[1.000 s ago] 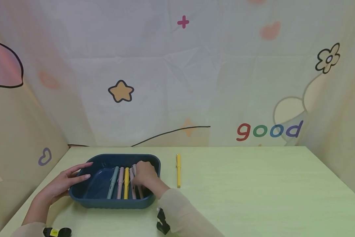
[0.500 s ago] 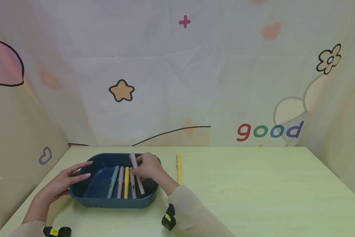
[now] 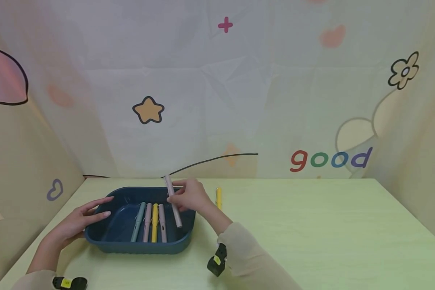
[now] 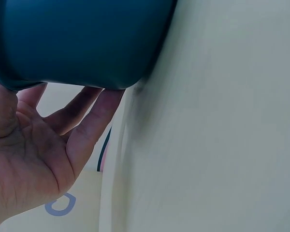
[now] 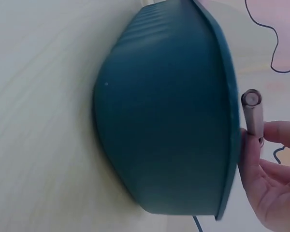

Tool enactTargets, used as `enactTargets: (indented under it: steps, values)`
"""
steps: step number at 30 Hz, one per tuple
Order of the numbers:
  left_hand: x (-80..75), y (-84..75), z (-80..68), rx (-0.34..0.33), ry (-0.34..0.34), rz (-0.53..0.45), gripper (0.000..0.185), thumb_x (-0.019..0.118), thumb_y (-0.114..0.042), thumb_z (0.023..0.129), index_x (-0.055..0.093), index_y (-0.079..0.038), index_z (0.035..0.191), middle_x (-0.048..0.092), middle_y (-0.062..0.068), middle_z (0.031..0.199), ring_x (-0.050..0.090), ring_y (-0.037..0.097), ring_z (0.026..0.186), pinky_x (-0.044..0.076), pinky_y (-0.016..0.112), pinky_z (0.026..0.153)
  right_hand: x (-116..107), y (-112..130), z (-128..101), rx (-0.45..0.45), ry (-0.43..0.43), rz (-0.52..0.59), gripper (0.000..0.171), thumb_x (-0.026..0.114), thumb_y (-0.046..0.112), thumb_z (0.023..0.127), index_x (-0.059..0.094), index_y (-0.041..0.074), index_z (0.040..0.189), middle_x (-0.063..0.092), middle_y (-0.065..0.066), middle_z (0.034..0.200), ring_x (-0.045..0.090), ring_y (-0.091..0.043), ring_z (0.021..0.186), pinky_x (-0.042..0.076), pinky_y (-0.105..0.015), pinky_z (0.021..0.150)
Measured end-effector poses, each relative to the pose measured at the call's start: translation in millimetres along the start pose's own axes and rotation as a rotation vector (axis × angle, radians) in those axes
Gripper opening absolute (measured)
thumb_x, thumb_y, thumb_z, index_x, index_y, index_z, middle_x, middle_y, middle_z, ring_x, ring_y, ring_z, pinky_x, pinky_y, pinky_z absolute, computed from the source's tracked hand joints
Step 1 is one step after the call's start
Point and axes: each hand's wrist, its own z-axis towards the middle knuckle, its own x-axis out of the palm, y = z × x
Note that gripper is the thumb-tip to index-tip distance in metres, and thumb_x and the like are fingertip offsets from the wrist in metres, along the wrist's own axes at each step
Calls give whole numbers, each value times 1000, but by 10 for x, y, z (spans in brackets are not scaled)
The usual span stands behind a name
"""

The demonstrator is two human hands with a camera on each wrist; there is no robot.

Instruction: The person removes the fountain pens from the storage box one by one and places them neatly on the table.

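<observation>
My right hand [image 3: 192, 197] has lifted one pink pen [image 3: 173, 201] out of the tray [image 3: 105, 233]. A second ago this pen lay in the row with the others, under my fingers; now it is in the air, tilted, its lower end over the right part of the tray and its upper end above the far rim. My fingers are clamped on its middle, thumb on one side. In the right wrist view I see the pen's end [image 5: 252, 99] just beside the tray rim, not touching it.

Four pens [image 3: 150, 221] stay in the tray, side by side, to the left of my right fingers. A yellow pen [image 3: 219, 196] lies on the desk [image 3: 311, 225] just behind my right hand, half hidden by it.

My left hand [image 3: 80, 219] has not moved: the fingers are straight and apart, resting against the left wall of the tray, holding it steady. So I judge the pen is free from the tray and goes toward the desk.
</observation>
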Motion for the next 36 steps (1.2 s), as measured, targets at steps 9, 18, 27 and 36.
enactTargets:
  steps: [9,18,27,36]
  values:
    - [-5,-8,-8,-4,4,-9,58,55,-29,91,31,-22,143,8,33,145,36,45,121,50,42,80,-261,-19,-39,22,-21,34,49,72,11,77,57,8,124,67,-12,89,65,-19,64,53,-30,53]
    - [-4,-4,-8,-4,6,-5,58,55,-30,91,30,-21,143,8,33,145,33,47,123,49,43,81,-523,-171,-66,101,-23,105,49,69,4,78,55,4,125,66,-16,92,66,-19,66,54,-35,55]
    - [6,-12,-9,-4,0,-16,56,56,-29,91,33,-24,142,10,33,145,41,41,119,50,42,80,-747,-369,-119,95,-148,56,52,70,3,77,54,3,126,66,-16,89,65,-19,66,54,-35,55]
    - [2,-8,-7,-20,-7,-2,60,57,-31,90,30,-22,143,9,32,145,41,42,119,50,42,80,-896,-597,-167,115,-192,5,51,68,-1,77,52,-2,126,65,-16,87,64,-18,65,54,-34,54]
